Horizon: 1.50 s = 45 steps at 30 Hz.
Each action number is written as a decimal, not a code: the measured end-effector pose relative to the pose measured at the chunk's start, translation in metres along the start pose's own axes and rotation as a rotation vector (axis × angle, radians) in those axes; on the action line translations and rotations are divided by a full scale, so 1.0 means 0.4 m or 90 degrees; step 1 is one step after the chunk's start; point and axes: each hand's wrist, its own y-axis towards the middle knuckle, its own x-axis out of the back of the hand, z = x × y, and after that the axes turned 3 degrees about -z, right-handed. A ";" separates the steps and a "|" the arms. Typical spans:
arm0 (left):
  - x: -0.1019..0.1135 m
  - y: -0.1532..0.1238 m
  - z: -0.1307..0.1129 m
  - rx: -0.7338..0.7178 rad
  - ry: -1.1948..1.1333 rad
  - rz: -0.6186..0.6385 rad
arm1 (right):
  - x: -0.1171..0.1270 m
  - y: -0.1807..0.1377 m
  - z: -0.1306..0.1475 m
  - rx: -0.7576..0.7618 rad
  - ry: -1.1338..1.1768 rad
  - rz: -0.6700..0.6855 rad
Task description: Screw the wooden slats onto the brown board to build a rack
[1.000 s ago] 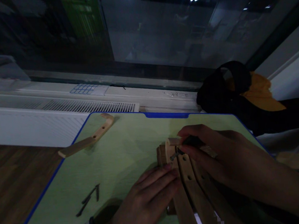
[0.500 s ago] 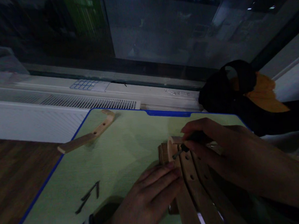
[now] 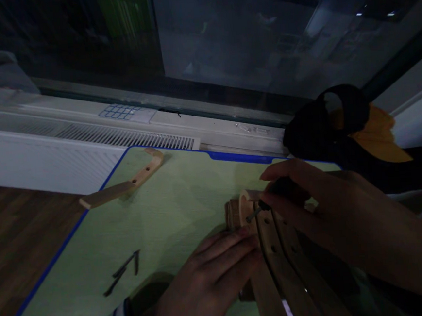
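Observation:
My right hand [image 3: 320, 203] grips the dark handle of a screwdriver [image 3: 264, 205]. Its thin metal tip meets a hole near the curled upper end of the leftmost curved wooden slat [image 3: 268, 290]. Fingers together, my left hand [image 3: 209, 275] presses over that same slat just below the tip; the thumb is hidden. Beside it on the right lie two similar slats, the nearer one [image 3: 277, 257] showing two drilled holes. Under their upper ends is a brown block [image 3: 232, 214]. Whether a screw sits under the tip, I cannot make out.
Another bent wooden slat [image 3: 141, 175] lies at the table's far left, overhanging the blue edge. Several dark screws [image 3: 121, 272] rest left of my hands on the pale green table [image 3: 185, 199]. Behind stand a white radiator [image 3: 50, 161], a window sill and a black-and-orange cap [image 3: 380, 132].
The view has shifted slightly. Both hands keep their places on the slat, and the screwdriver tip stays at the same hole. My right hand's fingers have turned a little around the handle.

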 end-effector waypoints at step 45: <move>-0.011 0.117 0.057 0.240 -0.198 -0.125 | 0.030 0.011 0.025 0.190 -0.158 0.095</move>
